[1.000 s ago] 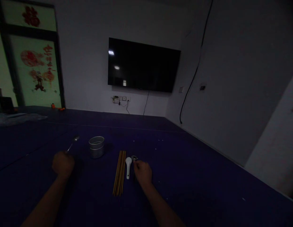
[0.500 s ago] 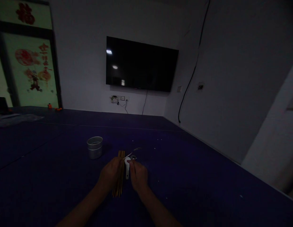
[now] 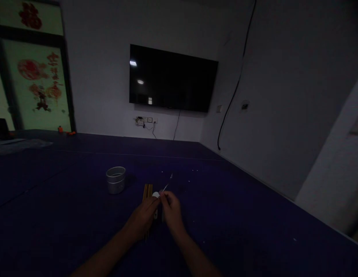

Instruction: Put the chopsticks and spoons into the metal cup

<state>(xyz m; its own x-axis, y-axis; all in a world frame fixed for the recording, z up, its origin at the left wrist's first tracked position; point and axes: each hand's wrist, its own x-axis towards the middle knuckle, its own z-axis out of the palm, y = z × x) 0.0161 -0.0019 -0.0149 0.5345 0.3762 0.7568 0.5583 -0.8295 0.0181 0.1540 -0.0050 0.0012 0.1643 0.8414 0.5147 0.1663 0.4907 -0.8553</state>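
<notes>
My left hand (image 3: 142, 217) and my right hand (image 3: 172, 211) meet above the mat, both closed in a pinch on a slim metal utensil (image 3: 167, 186). It points up and away to the right; its small far end could be a fork or a spoon. Under my left hand lies a bundle of wooden chopsticks (image 3: 148, 188), partly covered. Beside them is a white soup spoon (image 3: 156, 194), its bowl showing between my hands and the end of its handle below. A metal handle (image 3: 163, 216) next to my right hand is mostly hidden.
A grey metal cup (image 3: 116, 181) stands upright to the left on the dark blue surface (image 3: 239, 215). Small white specks are scattered to the right. Clear plastic wrapping (image 3: 20, 146) lies far left. A television (image 3: 173, 79) hangs on the wall.
My left hand has moved right and up to meet my right hand, now covering more of the chopsticks and spoon. The metal utensil has swung to a steeper angle.
</notes>
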